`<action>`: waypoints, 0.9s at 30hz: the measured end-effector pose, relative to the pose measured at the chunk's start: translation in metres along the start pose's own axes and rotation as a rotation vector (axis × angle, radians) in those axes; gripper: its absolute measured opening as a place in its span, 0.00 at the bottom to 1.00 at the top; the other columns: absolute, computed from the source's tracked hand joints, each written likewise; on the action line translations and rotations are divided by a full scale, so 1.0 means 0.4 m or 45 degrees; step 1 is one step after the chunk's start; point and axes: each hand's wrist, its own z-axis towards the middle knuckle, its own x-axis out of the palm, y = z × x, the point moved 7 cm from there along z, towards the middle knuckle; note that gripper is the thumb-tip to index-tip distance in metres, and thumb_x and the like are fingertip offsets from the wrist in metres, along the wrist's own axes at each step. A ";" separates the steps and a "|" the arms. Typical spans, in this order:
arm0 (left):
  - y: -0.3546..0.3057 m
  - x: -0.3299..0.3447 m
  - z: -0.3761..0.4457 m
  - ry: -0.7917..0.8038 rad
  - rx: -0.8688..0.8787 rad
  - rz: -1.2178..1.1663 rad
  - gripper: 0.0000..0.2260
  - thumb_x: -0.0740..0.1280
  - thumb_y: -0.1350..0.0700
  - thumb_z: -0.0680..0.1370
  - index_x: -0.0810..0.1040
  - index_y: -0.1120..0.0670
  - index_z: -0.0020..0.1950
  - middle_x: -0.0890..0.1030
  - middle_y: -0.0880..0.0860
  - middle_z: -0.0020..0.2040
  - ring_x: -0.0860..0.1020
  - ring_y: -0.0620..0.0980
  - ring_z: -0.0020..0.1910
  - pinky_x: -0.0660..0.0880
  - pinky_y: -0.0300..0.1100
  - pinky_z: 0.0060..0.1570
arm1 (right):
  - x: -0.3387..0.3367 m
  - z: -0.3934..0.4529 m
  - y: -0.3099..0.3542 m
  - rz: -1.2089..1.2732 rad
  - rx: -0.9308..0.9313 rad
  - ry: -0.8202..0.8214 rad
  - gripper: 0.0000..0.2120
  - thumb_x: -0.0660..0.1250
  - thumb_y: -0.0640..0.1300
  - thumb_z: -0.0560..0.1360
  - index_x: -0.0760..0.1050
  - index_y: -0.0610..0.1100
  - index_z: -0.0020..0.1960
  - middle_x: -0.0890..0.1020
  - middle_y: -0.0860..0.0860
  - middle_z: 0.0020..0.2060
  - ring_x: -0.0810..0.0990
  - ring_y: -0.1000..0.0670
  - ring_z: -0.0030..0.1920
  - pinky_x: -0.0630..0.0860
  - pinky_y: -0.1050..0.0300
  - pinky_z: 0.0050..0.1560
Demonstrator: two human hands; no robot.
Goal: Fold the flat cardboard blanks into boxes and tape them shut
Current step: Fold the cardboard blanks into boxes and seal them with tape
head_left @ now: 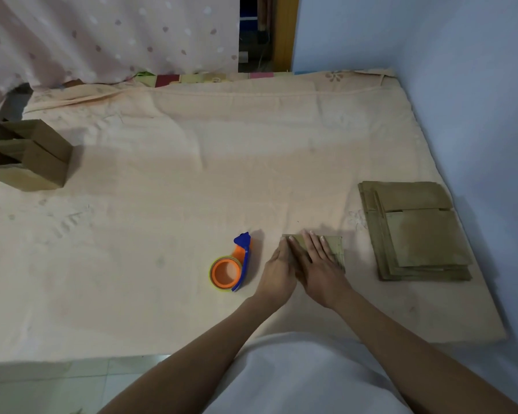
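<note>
Cardboard blank (334,249) lies flat on the peach sheet (192,174), directly under your fingers, at the near right of centre. Your right hand (317,264) rests on top of it with fingers straight and together, pressing down; the fingertips reach close to the blank's far edge. Your left hand (278,268) lies alongside, fingers also straight, its fingertips at the blank's left far corner. Neither hand grips the blank; both lie flat.

Most of the blank is covered by your hands, so its long axis cannot be told with certainty. Its exposed part extends to the right of your right hand, which makes that hand the nearer one for lifting a flap there.

Tape dispenser (231,268), orange and blue, lies just left of your left hand, apart from it; reach for it with that hand when sealing.

Stack of flat blanks (416,231) sits to the right, near the blue wall (476,115).

Folded boxes (27,156) stand well apart at the far left edge.

Judged from this layout, the current blank is not yet opened into a box.
</note>
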 end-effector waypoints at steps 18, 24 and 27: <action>-0.017 0.007 0.047 -0.085 -0.249 0.118 0.17 0.53 0.57 0.84 0.61 0.60 0.72 0.78 0.57 0.42 0.79 0.59 0.43 0.75 0.49 0.42 | -0.009 0.017 -0.008 0.276 0.030 0.188 0.38 0.39 0.57 0.74 0.38 0.46 0.82 0.38 0.51 0.80 0.34 0.49 0.80 0.36 0.49 0.79; -0.018 0.009 0.047 -0.090 -0.281 0.168 0.20 0.53 0.57 0.84 0.59 0.59 0.76 0.80 0.60 0.56 0.79 0.59 0.53 0.73 0.46 0.46 | -0.018 0.015 -0.036 0.573 0.243 0.174 0.39 0.60 0.36 0.80 0.42 0.51 0.82 0.47 0.55 0.81 0.39 0.52 0.80 0.45 0.45 0.80; -0.003 0.005 0.038 -0.089 -0.383 0.081 0.18 0.52 0.56 0.85 0.64 0.61 0.74 0.79 0.60 0.59 0.78 0.58 0.58 0.75 0.45 0.55 | -0.045 0.003 -0.012 0.522 0.176 0.111 0.38 0.58 0.31 0.78 0.44 0.46 0.82 0.48 0.54 0.81 0.39 0.55 0.79 0.34 0.56 0.77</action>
